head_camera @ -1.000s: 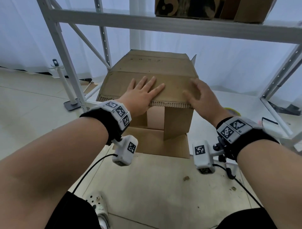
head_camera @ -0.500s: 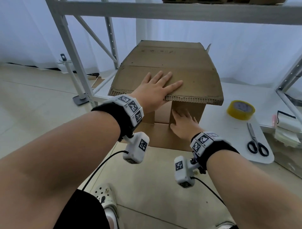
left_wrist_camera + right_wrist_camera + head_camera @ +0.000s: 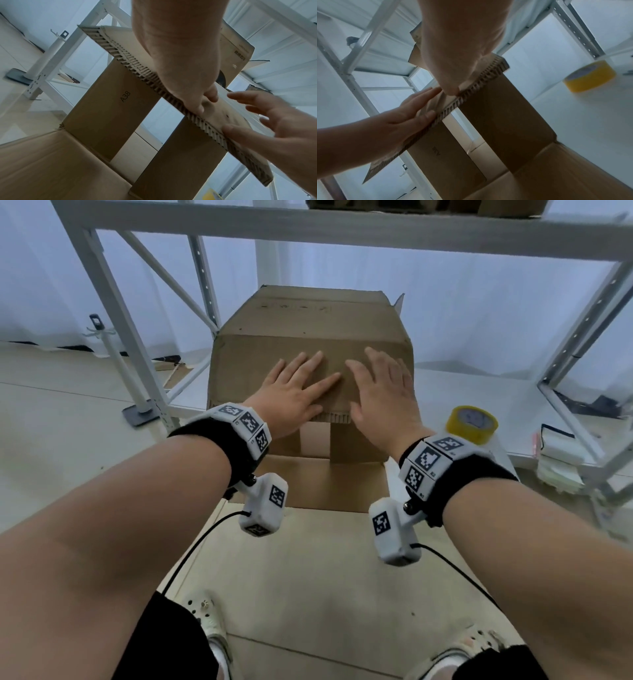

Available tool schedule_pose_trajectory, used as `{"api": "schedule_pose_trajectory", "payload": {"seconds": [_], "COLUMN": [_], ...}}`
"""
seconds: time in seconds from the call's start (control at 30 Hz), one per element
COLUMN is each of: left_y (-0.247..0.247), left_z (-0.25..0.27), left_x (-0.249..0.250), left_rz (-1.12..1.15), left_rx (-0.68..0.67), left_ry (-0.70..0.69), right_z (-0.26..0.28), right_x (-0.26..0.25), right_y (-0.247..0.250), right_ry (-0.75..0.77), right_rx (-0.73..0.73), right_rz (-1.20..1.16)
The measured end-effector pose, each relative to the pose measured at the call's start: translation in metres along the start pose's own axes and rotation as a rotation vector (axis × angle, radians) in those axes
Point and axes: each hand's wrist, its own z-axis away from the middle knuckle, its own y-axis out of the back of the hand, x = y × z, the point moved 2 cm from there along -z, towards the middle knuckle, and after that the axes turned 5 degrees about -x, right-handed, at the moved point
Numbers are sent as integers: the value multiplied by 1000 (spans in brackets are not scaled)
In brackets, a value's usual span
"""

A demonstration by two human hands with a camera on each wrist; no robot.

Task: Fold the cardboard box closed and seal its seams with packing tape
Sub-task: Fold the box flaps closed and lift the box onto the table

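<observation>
- Nearest the viewer — the bottom flap [image 3: 322, 484] of the cardboard box [image 3: 308, 313] lies folded outward toward the person, flat and low.
- Above it, two side flaps stand folded inward across the box's open end: the left side flap [image 3: 109, 108], printed "A38", and the right side flap [image 3: 356, 443], with a gap between them.
- The top flap [image 3: 239, 374] slopes down over this opening; its corrugated edge [image 3: 334, 417] hangs above the side flaps and is apart from the bottom flap.
- The left hand [image 3: 291, 398] lies palm-down on the top flap, fingers straight and spread, clamped on nothing.
- The right hand [image 3: 383, 395] lies just beside it to the right, likewise flat with fingers extended; in the left wrist view its fingertips [image 3: 240, 96] look slightly lifted off the cardboard.
- To the right of the box — a yellow roll of packing tape [image 3: 472, 424] rests on the white shelf board [image 3: 479, 385], near the box but apart from it.
- The box stands on this board inside a white metal rack [image 3: 113, 302].
</observation>
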Motion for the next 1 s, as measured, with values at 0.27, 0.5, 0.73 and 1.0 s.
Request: {"api": "schedule_pose_trajectory", "payload": {"seconds": [0.27,0.5,0.73,1.0], "left_y": [18,18,-7,-20], "left_z": [-2,-19,-31,-33], "left_x": [-28,-55,-45,-54], "left_rz": [30,-35,-112,-78], "left_rx": [67,30,273,367], "left_ry": [159,336,333,318], "right_z": [-49,-56,-58,-60], "right_x": [-1,2,15,28], "right_y": [11,0,-30,-47], "right_ry": [-48,-69,-90,-49], "right_rx": [-246,-177,64,231], "right_rz": [156,226,157,71]}}
